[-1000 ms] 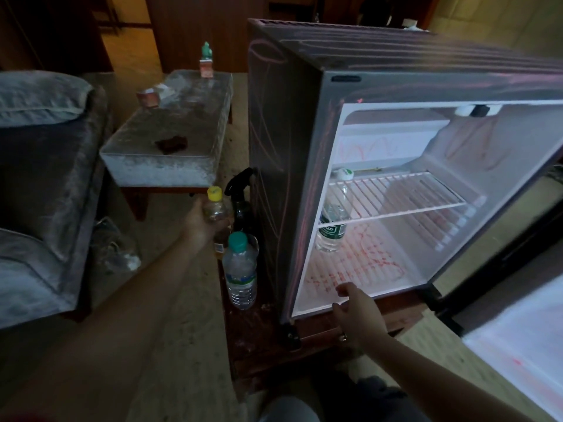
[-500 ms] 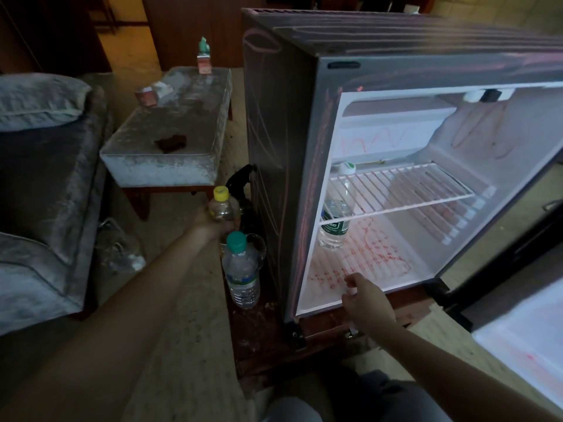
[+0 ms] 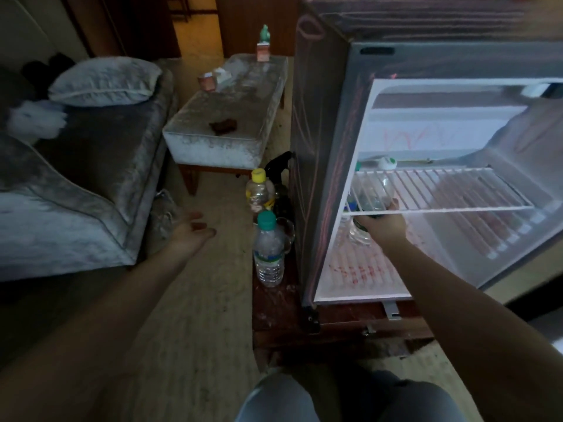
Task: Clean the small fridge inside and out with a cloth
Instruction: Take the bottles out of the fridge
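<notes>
The small fridge (image 3: 323, 123) stands open on a low wooden base, with red scribbles on its floor, back wall and outer side. A white wire shelf (image 3: 457, 190) crosses its inside. My right hand (image 3: 384, 224) reaches under the shelf at the front left and grips a clear water bottle (image 3: 370, 190) with a white and green cap. My left hand (image 3: 190, 231) hovers over the floor to the left of the fridge, fingers relaxed, holding nothing. No cloth is in view.
Beside the fridge's left wall stand a yellow-capped bottle (image 3: 259, 190), a green-capped water bottle (image 3: 268, 251), a black spray bottle (image 3: 280, 166) and a glass. A grey ottoman (image 3: 225, 117) with small items and a grey sofa (image 3: 76, 178) lie further left.
My left hand has let go of the yellow-capped bottle and drawn back to the left. My right hand moved from the fridge's front edge into the fridge and took hold of the bottle.
</notes>
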Demonstrator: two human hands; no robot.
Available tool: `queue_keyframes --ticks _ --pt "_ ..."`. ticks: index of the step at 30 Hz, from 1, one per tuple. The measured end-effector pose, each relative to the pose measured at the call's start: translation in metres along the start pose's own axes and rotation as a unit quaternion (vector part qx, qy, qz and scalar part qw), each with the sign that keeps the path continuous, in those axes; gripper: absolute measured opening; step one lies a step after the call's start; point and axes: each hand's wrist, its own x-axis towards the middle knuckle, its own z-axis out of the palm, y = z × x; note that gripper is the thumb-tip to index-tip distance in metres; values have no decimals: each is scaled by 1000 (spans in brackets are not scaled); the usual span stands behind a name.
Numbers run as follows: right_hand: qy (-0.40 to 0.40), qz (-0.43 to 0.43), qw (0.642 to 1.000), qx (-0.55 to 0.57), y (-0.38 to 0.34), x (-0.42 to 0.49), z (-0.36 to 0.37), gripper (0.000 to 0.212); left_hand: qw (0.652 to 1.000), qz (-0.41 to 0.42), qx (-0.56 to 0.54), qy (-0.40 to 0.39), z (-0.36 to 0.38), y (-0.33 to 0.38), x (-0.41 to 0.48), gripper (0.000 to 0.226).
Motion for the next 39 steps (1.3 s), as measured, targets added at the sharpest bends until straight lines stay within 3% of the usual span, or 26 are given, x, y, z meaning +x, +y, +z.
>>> queue_keyframes --ticks 2,5,7,10,12,16,20,24,31,35,39 --pt "4 9 1000 -27 5 -2 -8 27 1000 1 6 6 -10 -5 -16 48" --pt "15 24 998 -54 24 -16 -35 57 1000 1 24 13 -13 -11 -36 37" --pt "10 25 997 -66 43 -31 -57 66 999 22 27 -18 -9 -9 -52 38" --pt "-20 14 995 -93 63 -76 -87 54 986 101 25 -131 10 6 -79 60" --pt "-37 -6 992 -120 69 -116 -98 49 970 164 73 -165 28 22 -93 74" --pt "-133 -37 973 -186 73 -184 -85 55 966 206 118 -102 61 43 -97 84" --pt "-221 -83 963 -133 56 -217 -35 66 969 186 162 -30 70 51 -83 65" --pt "-180 -62 980 -47 25 -224 27 60 967 197 158 15 61 52 -63 53" --pt "-81 -31 996 24 7 -224 98 51 957 229 174 -29 53 49 -46 55" --pt "-59 -20 997 37 5 -219 115 48 971 163 164 -61 53 51 -39 61" --pt "-41 -5 999 34 -2 -214 125 59 984 93 105 -105 52 46 -40 59"
